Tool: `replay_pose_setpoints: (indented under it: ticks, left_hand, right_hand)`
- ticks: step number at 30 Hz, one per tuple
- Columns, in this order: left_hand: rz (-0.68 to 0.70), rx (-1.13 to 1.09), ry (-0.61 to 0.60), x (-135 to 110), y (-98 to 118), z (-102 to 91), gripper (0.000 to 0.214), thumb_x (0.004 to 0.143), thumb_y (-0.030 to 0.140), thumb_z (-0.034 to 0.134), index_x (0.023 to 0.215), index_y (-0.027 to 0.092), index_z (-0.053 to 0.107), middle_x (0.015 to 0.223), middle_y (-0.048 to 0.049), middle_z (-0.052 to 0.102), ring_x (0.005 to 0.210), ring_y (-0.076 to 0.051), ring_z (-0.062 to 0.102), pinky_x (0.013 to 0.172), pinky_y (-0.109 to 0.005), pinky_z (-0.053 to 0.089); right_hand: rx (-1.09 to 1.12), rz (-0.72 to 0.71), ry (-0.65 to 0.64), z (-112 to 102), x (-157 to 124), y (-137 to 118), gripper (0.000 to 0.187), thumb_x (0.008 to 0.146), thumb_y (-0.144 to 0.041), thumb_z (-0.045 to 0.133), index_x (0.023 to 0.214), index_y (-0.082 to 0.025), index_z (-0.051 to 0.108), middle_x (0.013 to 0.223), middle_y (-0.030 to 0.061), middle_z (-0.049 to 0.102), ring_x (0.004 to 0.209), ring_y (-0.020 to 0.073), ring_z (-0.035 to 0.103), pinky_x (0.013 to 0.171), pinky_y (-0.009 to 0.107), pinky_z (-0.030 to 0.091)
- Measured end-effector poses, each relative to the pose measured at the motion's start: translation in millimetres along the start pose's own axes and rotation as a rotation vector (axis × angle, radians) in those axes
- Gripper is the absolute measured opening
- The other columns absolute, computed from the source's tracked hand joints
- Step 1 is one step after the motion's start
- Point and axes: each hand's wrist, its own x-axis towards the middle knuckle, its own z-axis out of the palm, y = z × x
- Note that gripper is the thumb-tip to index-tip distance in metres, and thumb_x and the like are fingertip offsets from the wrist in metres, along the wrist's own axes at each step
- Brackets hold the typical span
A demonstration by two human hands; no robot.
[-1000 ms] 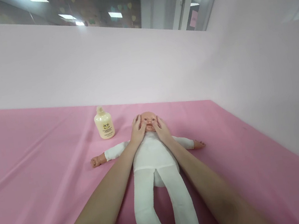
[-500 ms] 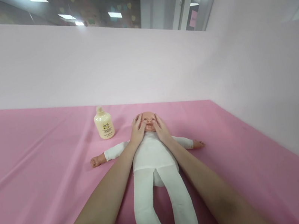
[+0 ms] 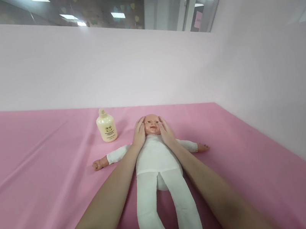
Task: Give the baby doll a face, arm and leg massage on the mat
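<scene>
In the head view, a baby doll [image 3: 156, 156] in white clothes lies on its back on the pink sheet [image 3: 33, 168], arms spread out, head away from the person. The left hand [image 3: 139, 135] and the right hand [image 3: 166, 131] rest flat on both sides of the doll's head, fingers spread along the cheeks and holding nothing. A cream pump bottle [image 3: 106, 126] stands upright just beside the doll's head, apart from it. The step looks like stroking the face; a next move would call for light, even pressure from both hands.
</scene>
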Motion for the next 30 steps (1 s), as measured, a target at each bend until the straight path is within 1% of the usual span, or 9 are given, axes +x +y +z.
replay_pose_setpoints:
  ticks: [7,10,19,25,30]
  left_hand:
    - [-0.038,-0.033,0.006,-0.2,4.4,0.2,0.041,0.094,0.028,0.032,0.128,0.019,0.053,0.138,-0.0065,0.051,0.132,-0.017,0.044,0.117,-0.038,0.03]
    - [-0.047,-0.025,0.005,-0.5,5.0,-0.1,0.041,0.094,0.027,0.033,0.129,0.02,0.053,0.139,-0.0062,0.051,0.132,-0.018,0.044,0.117,-0.039,0.03]
    - [-0.025,-0.004,-0.008,0.3,-1.6,-0.6,0.042,0.094,0.028,0.033,0.131,0.019,0.052,0.14,-0.0068,0.05,0.133,-0.017,0.043,0.117,-0.038,0.03]
    - [-0.027,-0.004,-0.01,-0.3,2.1,-0.7,0.042,0.094,0.027,0.033,0.13,0.019,0.052,0.14,-0.0072,0.05,0.133,-0.017,0.043,0.117,-0.038,0.029]
    - [-0.037,0.004,-0.007,-0.1,5.8,-0.7,0.041,0.094,0.027,0.033,0.129,0.02,0.053,0.139,-0.0064,0.051,0.132,-0.017,0.044,0.117,-0.038,0.03]
  right_hand:
    - [0.019,0.012,-0.002,-1.3,-1.4,-2.0,0.062,0.092,-0.059,0.036,0.145,-0.026,0.037,0.151,0.0021,0.039,0.139,0.0183,0.035,0.117,0.037,0.025]
    - [0.033,0.012,0.009,-1.1,-1.5,-2.1,0.06,0.093,-0.059,0.034,0.143,-0.026,0.039,0.15,0.0018,0.041,0.139,0.0184,0.036,0.117,0.038,0.025]
    - [0.033,0.002,0.029,0.5,0.6,1.2,0.06,0.093,-0.059,0.032,0.141,-0.025,0.043,0.148,0.0027,0.043,0.136,0.0188,0.039,0.116,0.038,0.028]
    - [0.059,-0.002,0.03,-0.4,0.5,-1.1,0.057,0.092,-0.056,0.037,0.139,-0.024,0.045,0.145,0.0037,0.046,0.133,0.0185,0.042,0.114,0.036,0.031]
    - [0.073,0.006,0.036,0.6,1.7,-1.0,0.056,0.092,-0.055,0.038,0.138,-0.024,0.046,0.144,0.0038,0.048,0.132,0.0195,0.044,0.113,0.037,0.033]
